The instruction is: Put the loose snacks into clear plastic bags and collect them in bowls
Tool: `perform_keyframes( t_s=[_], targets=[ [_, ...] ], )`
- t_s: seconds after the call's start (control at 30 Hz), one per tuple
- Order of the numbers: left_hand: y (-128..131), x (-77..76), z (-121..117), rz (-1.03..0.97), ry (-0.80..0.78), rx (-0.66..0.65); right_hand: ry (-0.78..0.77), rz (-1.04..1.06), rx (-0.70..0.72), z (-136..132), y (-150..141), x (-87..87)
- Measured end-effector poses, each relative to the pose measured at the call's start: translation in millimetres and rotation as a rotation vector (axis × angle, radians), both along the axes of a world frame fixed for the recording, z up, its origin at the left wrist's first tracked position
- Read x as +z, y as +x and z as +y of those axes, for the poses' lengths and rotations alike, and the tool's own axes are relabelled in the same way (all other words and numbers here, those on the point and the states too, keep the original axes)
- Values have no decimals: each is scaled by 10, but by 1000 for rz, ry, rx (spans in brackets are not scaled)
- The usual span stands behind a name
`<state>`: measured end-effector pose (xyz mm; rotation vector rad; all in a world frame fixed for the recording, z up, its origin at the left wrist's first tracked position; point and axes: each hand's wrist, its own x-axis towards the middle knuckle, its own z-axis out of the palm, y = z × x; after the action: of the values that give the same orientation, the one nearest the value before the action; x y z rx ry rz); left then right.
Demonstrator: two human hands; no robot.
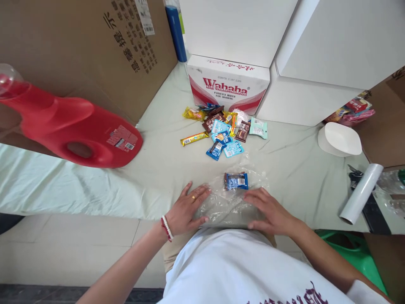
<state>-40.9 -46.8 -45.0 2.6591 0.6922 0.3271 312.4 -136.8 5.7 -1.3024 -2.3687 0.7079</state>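
Observation:
A clear plastic bag [221, 207] lies flat at the table's front edge, close to my body. Near its far end is a blue-wrapped snack packet [237, 180] with a barcode and a brown side; I cannot tell whether it is inside the plastic or on top. My left hand [190, 207] rests palm down on the bag's left side, fingers spread. On the right side my right hand [265, 211] touches the plastic with its fingers apart. Beyond the bag is a loose pile of wrapped snacks [221, 126] in blue, brown, yellow and pale green.
A Wahaba-style water carton printed "Wahaha" [229, 90] stands behind the snacks. A large red jug [76, 131] lies at left beside a cardboard box [79, 55]. To the right are a white bowl [338, 139], a roll of plastic film [360, 194] and a green stool [354, 257] below.

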Motion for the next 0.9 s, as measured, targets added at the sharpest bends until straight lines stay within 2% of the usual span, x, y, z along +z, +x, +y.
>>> perform_keyframes(
  t_s=[0.07, 0.13, 0.23, 0.33, 0.47, 0.57, 0.63, 0.77, 0.9],
  targets=[
    [-58, 31, 44, 23, -24, -17, -24, -52, 18, -222, 67, -109],
    [-86, 81, 82, 67, -38, -43, -33, -66, -47, -353, 88, -218],
    [-67, 179, 155, 142, -57, -55, -21, 26, -116, -350, 92, -302],
    [4, 266, 245, 209, -75, -15, -29, 162, -119, -178, 124, -238],
    [105, 324, 345, 269, -87, 14, -68, 239, -100, 150, 208, 14],
    [159, 301, 398, 248, -91, 15, -87, 258, -79, 415, 249, 199],
    [189, 245, 429, 202, -105, 35, -101, 279, -73, 583, 260, 261],
    [257, 83, 467, 38, -157, 146, -201, 313, -169, 851, 267, 215],
    [312, -23, 457, -131, -210, 266, -423, 415, -322, 1009, 267, 82]
  ],
)
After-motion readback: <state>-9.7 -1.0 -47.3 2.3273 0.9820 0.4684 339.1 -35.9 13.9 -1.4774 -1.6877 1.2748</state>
